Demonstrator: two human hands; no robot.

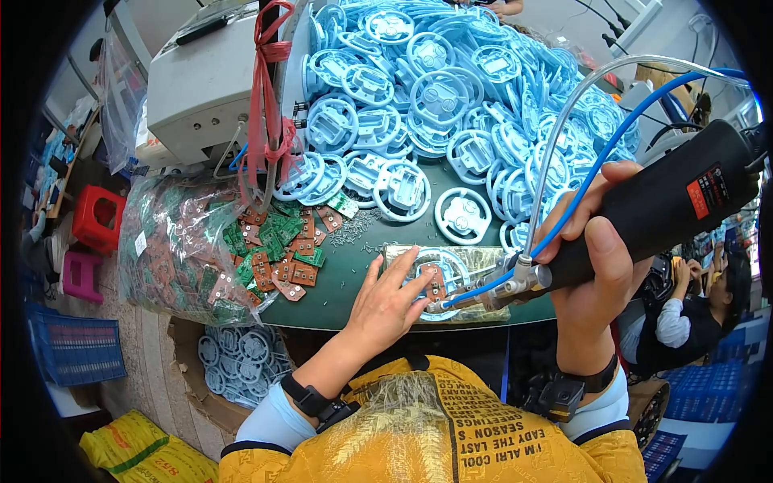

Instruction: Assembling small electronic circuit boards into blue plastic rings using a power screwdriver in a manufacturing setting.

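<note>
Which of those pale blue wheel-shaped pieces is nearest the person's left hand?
The wheel at the near edge of the table, partly under the left hand, with a brown circuit board on it; the others lie farther away.

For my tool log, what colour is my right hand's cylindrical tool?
The cylindrical tool is black (head view).

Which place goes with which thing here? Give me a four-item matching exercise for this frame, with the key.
Things
1. Black cylindrical tool
2. Loose circuit boards
3. Red stool
4. Heap of light-blue plastic wheels

Places
A. On the floor, at the picture's left
B. Across the far part of the green table
C. Gripped in the right hand
D. At the mouth of the clear plastic bag

Pairs: 1-C, 2-D, 3-A, 4-B
</note>
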